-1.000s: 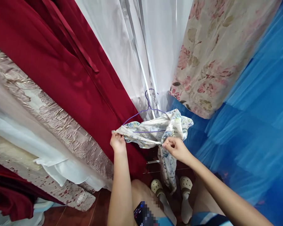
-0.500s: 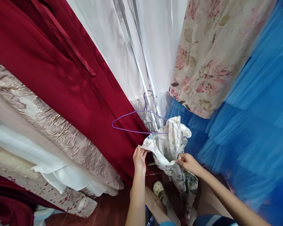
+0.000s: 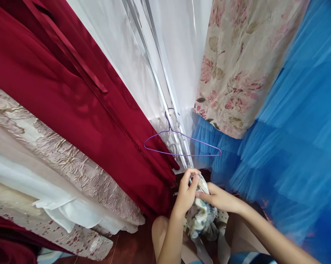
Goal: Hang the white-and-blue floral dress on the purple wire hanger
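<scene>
Grip: your left hand (image 3: 185, 194) and your right hand (image 3: 217, 198) are both closed on one item, the floral cloth (image 3: 200, 214), fingers curled into its top edge and nearly meeting there; neither hand is open and neither holds anything else. Item held: a small pale garment printed in blue and green, bunched into a loose wad that hangs from your fingers down over your knees, low in the middle of the view. It is clear of the purple wire hanger (image 3: 182, 145), which hangs bare just above your hands, its hook caught on the white upright rail (image 3: 165, 95) and nothing on its shoulders. Step, as judged: the garment is off its hanger and is being gathered between the hands. What the next move calls for, as judged: keep both pinches firm so the slack lower part does not slide to the wooden floor (image 3: 127, 249), and watch that the cloth does not snag the hanger's wire ends. Surroundings: dark red satin dress (image 3: 72, 91) to the left, with a beige embossed fabric (image 3: 58, 161) and white sheer layers below it; pink rose print fabric (image 3: 237, 66) above right; blue tulle skirt (image 3: 292, 139) filling the right side.
</scene>
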Tool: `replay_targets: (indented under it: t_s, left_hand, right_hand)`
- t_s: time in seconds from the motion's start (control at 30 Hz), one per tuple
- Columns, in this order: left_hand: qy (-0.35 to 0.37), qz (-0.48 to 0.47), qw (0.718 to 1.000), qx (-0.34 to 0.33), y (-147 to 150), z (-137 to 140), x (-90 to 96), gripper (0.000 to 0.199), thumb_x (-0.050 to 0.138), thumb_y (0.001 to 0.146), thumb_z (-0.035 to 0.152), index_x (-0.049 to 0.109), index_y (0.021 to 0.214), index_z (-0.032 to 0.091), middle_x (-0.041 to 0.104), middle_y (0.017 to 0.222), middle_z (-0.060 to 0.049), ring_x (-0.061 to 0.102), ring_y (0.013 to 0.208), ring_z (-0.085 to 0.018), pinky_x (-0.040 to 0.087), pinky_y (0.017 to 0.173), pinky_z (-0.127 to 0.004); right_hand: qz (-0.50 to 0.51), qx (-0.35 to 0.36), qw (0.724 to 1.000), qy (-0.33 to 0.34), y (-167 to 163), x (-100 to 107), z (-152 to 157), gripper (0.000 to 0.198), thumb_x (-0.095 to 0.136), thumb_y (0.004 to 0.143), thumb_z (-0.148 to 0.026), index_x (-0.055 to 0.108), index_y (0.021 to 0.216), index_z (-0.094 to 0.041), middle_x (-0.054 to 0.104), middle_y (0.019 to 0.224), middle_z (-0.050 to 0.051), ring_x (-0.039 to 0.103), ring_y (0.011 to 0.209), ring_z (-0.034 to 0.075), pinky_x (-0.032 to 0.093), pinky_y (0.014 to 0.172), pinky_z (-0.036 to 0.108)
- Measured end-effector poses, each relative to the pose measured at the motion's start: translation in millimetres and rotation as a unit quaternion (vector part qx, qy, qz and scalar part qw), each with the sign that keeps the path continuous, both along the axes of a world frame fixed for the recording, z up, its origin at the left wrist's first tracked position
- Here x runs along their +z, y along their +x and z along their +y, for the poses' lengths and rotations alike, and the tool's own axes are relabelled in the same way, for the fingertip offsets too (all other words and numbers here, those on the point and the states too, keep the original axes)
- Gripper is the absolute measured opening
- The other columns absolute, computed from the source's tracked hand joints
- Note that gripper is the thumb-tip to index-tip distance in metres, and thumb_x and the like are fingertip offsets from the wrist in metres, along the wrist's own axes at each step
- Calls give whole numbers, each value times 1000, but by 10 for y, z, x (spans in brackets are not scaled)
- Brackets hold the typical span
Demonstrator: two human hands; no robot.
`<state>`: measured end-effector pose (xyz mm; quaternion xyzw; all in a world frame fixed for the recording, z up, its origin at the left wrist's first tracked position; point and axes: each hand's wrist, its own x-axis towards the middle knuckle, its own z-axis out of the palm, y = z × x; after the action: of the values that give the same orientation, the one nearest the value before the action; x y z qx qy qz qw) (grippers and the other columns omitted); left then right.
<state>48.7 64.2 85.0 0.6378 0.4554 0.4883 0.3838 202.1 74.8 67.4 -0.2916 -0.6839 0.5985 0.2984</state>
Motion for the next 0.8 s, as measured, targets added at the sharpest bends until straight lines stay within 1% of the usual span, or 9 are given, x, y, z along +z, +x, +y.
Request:
replay_targets:
  t_s: [0.07, 0.17, 0.23, 0.3, 0.37, 0.43, 0.57, 0.7, 0.8]
  left_hand:
    - [-86, -26, 994, -65, -78, -48, -179, 30, 46, 97, 46, 59, 104, 20, 59, 96, -4, 55, 89, -17, 45, 86, -28]
    - [-184, -47, 968, -167, -163, -183, -448, 39, 54, 91, 54, 64, 99, 17, 61, 91, -5, 56, 87, -18, 45, 82, -28]
    - [-202, -43, 962, -177, -190, -281, -561, 40, 61, 86, 53, 67, 96, 14, 63, 90, -6, 57, 85, -20, 45, 78, -28]
    - [-182, -33, 975, -125, -224, -353, -602, 36, 65, 84, 48, 68, 92, 13, 64, 88, -6, 55, 83, -19, 44, 74, -27]
    - [-153, -30, 986, -60, -291, -389, -583, 33, 67, 84, 45, 65, 84, 12, 59, 80, -4, 51, 75, -16, 41, 67, -24]
    - [-129, -28, 991, -15, -398, -391, -526, 32, 67, 83, 43, 59, 77, 13, 51, 71, 0, 44, 67, -12, 36, 60, -21]
    - [-94, -42, 992, 78, -701, -350, -360, 36, 65, 84, 45, 51, 70, 15, 43, 64, 3, 40, 61, -10, 31, 54, -19]
    - [-80, -37, 986, 141, -1082, -313, -131, 33, 63, 84, 46, 55, 76, 15, 50, 65, 2, 45, 60, -11, 35, 54, -20]
    - [-61, 118, 986, 103, -1398, -254, 48, 22, 66, 81, 35, 61, 73, 15, 57, 66, 1, 50, 63, -13, 38, 59, -21]
  right_hand:
    - [-25, 9, 1000, -9, 165, 107, -4, 30, 54, 92, -41, 64, 81, -15, 61, 70, -1, 53, 66, 16, 44, 63, 27]
    - [-38, 18, 999, -1, 490, 326, 48, 29, 61, 88, -41, 66, 79, -15, 61, 68, 0, 50, 61, 15, 41, 57, 26]
    - [-56, -3, 998, 20, 708, 489, 162, 28, 66, 84, -40, 68, 74, -15, 59, 63, 0, 47, 55, 13, 36, 50, 25]
    - [-67, -58, 994, 61, 880, 645, 368, 30, 72, 79, -40, 66, 63, -15, 54, 54, -1, 41, 48, 11, 30, 44, 24]
    - [-54, -114, 986, 107, 955, 786, 653, 32, 76, 74, -39, 65, 56, -15, 53, 51, -1, 42, 47, 11, 30, 45, 24]
    - [-24, -150, 976, 155, 899, 904, 966, 24, 79, 70, -37, 72, 64, -15, 62, 59, 1, 50, 54, 15, 37, 51, 26]
    - [35, -172, 965, 194, 481, 1004, 1434, 28, 74, 73, -42, 76, 73, -15, 69, 68, 1, 57, 62, 16, 43, 62, 27]
    - [78, -126, 973, 175, 126, 892, 1546, 26, 69, 78, -40, 74, 79, -14, 69, 73, 0, 59, 67, 15, 44, 68, 27]
    - [100, -110, 980, 132, 110, 795, 1516, 20, 71, 76, -33, 71, 83, -15, 66, 70, -3, 56, 63, 13, 41, 61, 24]
